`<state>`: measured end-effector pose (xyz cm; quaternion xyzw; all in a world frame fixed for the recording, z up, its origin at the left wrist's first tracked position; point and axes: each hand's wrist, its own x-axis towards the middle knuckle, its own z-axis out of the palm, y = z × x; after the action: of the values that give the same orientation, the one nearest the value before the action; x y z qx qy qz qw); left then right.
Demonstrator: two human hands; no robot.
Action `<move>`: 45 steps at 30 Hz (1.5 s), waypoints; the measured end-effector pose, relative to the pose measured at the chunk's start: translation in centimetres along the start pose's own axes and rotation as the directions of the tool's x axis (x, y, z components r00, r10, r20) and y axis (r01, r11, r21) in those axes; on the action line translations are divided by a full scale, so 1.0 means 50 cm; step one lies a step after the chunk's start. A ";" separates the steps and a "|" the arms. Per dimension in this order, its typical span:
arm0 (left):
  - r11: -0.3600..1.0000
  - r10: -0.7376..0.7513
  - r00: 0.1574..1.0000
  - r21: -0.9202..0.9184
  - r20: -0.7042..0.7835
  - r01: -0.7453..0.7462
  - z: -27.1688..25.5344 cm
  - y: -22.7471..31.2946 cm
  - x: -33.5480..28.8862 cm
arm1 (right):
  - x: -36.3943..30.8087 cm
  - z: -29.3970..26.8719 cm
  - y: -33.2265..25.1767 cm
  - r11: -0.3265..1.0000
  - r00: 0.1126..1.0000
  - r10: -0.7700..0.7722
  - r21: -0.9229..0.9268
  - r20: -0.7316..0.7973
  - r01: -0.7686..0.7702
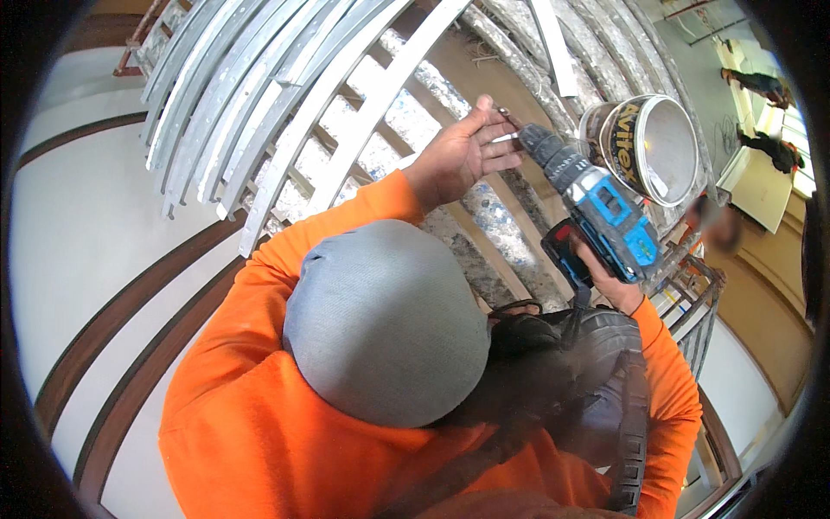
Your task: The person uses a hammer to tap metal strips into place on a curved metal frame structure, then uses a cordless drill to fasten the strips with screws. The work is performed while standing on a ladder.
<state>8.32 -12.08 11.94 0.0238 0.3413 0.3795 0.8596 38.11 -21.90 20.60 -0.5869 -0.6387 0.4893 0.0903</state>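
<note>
My right hand (610,281) is wrapped around the grip of a blue and black cordless drill (605,212), whose chuck points up and to the left. A thin bit (512,118) sticks out of the chuck. At its tip is my left hand (467,156), thumb and fingers bent together. Whatever small thing they pinch is too small to make out. Close to the drill's right side a white bucket (661,151) with a dark label lies tipped, its mouth facing me. My knee in grey trousers (389,320) is raised below my left forearm.
Several long grey metal channels (285,82) lie side by side at the upper left. Under them are paint-spattered scaffold planks (484,208) with gaps between. A white strip (553,48) lies at the top. Scaffold rails (705,303) stand at right; other people (769,151) are farther off.
</note>
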 end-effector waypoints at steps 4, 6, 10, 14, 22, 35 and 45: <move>0.507 0.277 0.961 0.849 -0.002 -0.144 -0.068 0.010 -0.026 | 0.001 -0.009 -0.037 0.983 0.996 0.082 0.170 -0.034 -0.075; -0.364 0.488 0.837 0.929 0.248 -0.063 -0.100 -0.001 -0.043 | 0.001 -0.014 -0.042 0.979 0.996 0.086 0.187 -0.040 -0.077; -0.662 0.405 0.798 0.746 0.446 -0.081 -0.205 -0.014 -0.042 | 0.005 -0.012 -0.037 0.987 0.997 0.030 0.158 -0.077 -0.017; -0.524 0.337 0.929 0.851 0.155 0.048 -0.169 0.058 -0.107 | 0.001 -0.011 -0.026 0.982 0.995 0.014 0.190 -0.103 0.005; -0.864 0.373 0.891 0.448 0.258 0.232 -0.062 0.373 -0.321 | 0.011 -0.017 -0.025 0.986 0.992 0.027 0.169 -0.125 -0.006; -0.982 0.097 0.933 0.186 0.345 0.033 -0.079 0.405 -0.236 | 0.024 -0.015 -0.035 0.979 0.997 0.016 0.204 -0.078 0.001; -0.456 0.550 0.762 0.887 0.342 -0.068 -0.082 0.388 -0.225 | 0.061 -0.032 -0.057 0.990 0.999 0.010 0.140 0.053 -0.017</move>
<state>-11.87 -6.72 21.04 0.7435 0.5949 0.1880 0.2408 36.44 -18.02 22.11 -0.5704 -0.6009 0.5488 0.1112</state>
